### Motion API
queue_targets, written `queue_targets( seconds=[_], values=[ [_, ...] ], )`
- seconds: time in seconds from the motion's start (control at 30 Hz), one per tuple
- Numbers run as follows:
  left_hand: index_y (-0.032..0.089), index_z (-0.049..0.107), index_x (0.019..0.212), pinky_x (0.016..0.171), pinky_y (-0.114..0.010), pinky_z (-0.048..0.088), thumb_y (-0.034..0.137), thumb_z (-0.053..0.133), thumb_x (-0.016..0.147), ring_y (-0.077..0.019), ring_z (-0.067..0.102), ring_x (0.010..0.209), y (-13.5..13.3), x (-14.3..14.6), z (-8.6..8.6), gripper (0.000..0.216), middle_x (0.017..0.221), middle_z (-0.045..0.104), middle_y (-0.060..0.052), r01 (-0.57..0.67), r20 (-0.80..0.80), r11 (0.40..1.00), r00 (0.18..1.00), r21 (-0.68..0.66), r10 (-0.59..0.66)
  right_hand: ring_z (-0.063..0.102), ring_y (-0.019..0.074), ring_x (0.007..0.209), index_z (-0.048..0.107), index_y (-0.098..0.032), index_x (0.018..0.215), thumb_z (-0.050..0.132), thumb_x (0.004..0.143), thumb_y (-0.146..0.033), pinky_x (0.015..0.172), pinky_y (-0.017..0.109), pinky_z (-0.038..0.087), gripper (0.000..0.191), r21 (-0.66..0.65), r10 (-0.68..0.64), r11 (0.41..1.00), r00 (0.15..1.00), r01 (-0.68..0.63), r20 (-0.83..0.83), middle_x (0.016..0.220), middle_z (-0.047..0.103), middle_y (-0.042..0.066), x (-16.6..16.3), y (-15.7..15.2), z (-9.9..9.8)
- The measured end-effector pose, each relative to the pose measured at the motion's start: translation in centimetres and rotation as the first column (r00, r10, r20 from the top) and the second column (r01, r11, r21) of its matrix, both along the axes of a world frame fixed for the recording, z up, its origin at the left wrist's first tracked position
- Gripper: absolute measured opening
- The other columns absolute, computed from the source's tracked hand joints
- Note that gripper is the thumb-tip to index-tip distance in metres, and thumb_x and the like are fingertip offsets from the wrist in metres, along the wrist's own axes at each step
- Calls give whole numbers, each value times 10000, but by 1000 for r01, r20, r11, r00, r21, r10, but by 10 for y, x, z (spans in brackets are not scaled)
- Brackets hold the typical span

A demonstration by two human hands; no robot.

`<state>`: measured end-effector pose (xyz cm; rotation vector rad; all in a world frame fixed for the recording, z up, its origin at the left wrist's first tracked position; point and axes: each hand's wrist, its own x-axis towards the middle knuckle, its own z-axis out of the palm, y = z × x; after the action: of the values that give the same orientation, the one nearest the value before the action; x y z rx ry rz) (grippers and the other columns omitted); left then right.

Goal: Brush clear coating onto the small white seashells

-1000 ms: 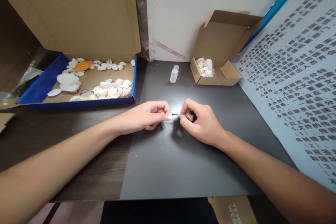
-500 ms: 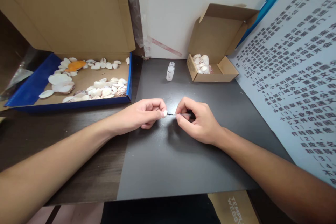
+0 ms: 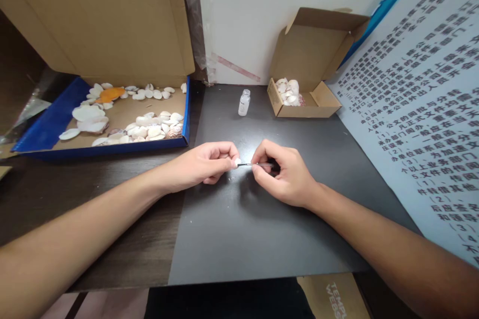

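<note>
My left hand (image 3: 204,164) pinches a small white shell (image 3: 237,161) between thumb and forefinger, with most of it hidden by the fingertips. Opposite it, my right hand (image 3: 286,169) grips a thin brush (image 3: 245,164) that lies roughly level. The brush's dark tip points left and touches or nearly touches the shell. Part of its clear shaft and dark rear end show between my right fingers. Beyond both hands stands a small uncapped glass bottle (image 3: 244,103) with whitish contents.
An open blue-edged cardboard box (image 3: 123,147) at left holds many white shells and an orange one (image 3: 111,94). A smaller open carton (image 3: 310,111) at back right holds more shells (image 3: 288,92). White crumbs dot the dark mat (image 3: 262,244). A printed sheet (image 3: 422,109) rises at right.
The view has shifted very slightly. The brush tip looks straighter against the shell, where it was bent a little before. Both hands keep their grips in nearly the same place.
</note>
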<state>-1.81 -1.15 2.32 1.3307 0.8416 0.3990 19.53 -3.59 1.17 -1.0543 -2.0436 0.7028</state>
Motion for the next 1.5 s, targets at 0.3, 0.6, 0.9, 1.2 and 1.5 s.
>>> queue_targets(
  seconds=[0.3,0.6,0.9,1.2,1.5],
  values=[
    [183,515,847,450,-189,222,365,614,903,-59,293,498,1,-1,-1,214,606,338,81,6,24,1000,1000,-17,-6,361,82,510,509,-204,756,568,795,-152,513,222,335,88,-4,16,1000,1000,-16,14,584,426,-74,0,0,1],
    [186,507,850,451,-189,223,357,618,905,-57,296,497,1,-1,-2,211,603,334,84,-4,29,1000,1000,-24,5,389,83,529,535,-194,769,580,804,-142,526,218,357,77,10,-8,1000,1000,8,-1,601,465,-64,0,0,2],
    [184,512,847,449,-178,241,299,586,909,-59,297,500,2,-1,-2,150,607,337,79,-7,51,1000,999,-26,9,402,75,525,571,-177,774,577,811,-120,499,197,366,69,-7,76,997,997,-76,-16,615,484,-54,-1,-1,0],
    [187,532,848,451,-168,256,274,582,917,-62,298,513,1,-2,-4,122,615,341,72,-11,85,999,996,-42,14,416,69,535,571,-169,747,575,800,-93,500,190,364,93,76,72,995,995,-66,-71,623,491,-52,-2,0,1],
    [186,531,841,450,-164,258,285,600,916,-59,289,508,1,-1,-4,142,608,327,75,-19,84,999,996,-51,23,427,81,552,580,-173,745,594,791,-109,529,212,369,80,73,-88,993,996,88,0,624,473,-51,-1,1,0]
  ],
)
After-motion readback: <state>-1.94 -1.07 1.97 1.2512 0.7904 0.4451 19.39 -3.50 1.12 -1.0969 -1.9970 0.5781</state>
